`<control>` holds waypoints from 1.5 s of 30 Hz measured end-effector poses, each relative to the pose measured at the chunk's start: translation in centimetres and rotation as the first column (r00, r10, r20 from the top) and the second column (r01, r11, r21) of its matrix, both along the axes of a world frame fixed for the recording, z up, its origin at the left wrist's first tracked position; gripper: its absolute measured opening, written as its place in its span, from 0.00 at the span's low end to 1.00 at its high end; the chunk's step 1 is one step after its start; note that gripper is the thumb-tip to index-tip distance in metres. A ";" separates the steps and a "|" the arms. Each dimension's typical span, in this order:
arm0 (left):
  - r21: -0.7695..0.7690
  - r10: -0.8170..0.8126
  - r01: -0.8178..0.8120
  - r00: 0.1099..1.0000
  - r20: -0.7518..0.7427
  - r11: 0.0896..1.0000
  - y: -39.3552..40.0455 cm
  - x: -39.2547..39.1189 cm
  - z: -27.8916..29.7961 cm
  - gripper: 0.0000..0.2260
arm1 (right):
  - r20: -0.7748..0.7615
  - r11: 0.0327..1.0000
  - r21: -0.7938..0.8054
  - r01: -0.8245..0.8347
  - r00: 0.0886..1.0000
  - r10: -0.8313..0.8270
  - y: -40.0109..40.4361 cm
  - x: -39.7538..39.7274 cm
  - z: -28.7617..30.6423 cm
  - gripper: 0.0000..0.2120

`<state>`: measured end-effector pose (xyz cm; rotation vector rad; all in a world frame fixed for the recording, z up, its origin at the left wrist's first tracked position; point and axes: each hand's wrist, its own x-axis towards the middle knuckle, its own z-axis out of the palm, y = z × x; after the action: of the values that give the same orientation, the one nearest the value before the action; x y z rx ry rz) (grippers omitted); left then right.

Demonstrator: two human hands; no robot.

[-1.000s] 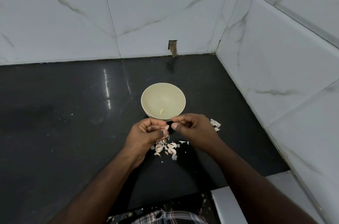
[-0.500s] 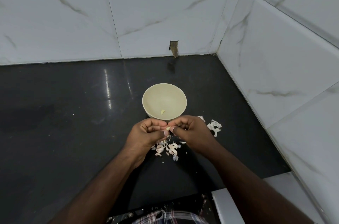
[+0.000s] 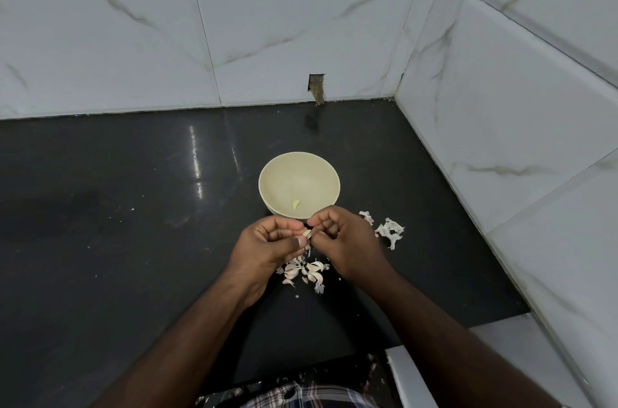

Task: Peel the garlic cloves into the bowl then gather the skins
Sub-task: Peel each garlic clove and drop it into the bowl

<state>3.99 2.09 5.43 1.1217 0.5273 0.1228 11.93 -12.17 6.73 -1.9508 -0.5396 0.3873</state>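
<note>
My two hands have come back together just in front of the bowl (image 3: 267, 173). A moment ago my right hand (image 3: 347, 240) was a little apart from my left hand (image 3: 264, 245); now their fingertips meet over one small garlic clove (image 3: 306, 233). My left hand holds the clove, with fingers curled and thumb pressed on it. My right hand has its fingers curled too and pinches at the clove's skin. I think this means I am pulling off another bit of skin, so this clove is not ready to drop in yet. The bowl sits on the black counter (image 3: 117, 240), touching nothing but the counter, and only one peeled clove (image 3: 296, 204) lies inside it near the front wall. Under my hands is a pile of skins (image 3: 306, 270), and I cannot tell if whole cloves hide in it. A second little pile of skins (image 3: 389, 230) lies to the right of my right hand. So the peeling has far to go, and the skins are in two heaps I must gather later.
</note>
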 end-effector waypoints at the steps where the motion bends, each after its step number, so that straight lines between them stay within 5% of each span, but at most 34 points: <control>1: -0.007 0.001 -0.001 1.000 0.002 1.000 0.0 0.0 0.0 0.09 | 0.003 1.000 -0.004 0.006 1.000 -0.006 0.0 0.0 -0.1 0.10; 16: -0.045 0.020 -0.020 1.000 -0.007 0.999 0.2 -0.1 0.0 0.06 | 0.240 0.914 -0.386 0.122 0.970 -0.029 -3.8 3.4 -0.1 0.04; 20: -0.005 0.012 -0.012 1.000 -0.006 1.000 0.0 0.1 -0.2 0.06 | 0.298 0.954 -0.278 0.113 0.954 -0.026 -3.5 2.9 0.3 0.11; 24: 0.035 -0.006 0.007 1.000 -0.006 0.999 -0.1 0.0 -0.2 0.07 | 0.147 0.984 -0.175 -0.038 0.987 0.064 -1.9 1.0 1.2 0.10; 45: 0.159 -0.023 0.021 1.000 0.007 0.987 0.3 0.0 -0.4 0.08 | 0.332 0.901 -0.407 -0.149 0.895 0.298 -0.7 0.9 1.1 0.04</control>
<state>4.01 2.40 5.03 1.2814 0.5042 0.1523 12.83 -12.85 7.79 -2.3599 -1.0221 0.2604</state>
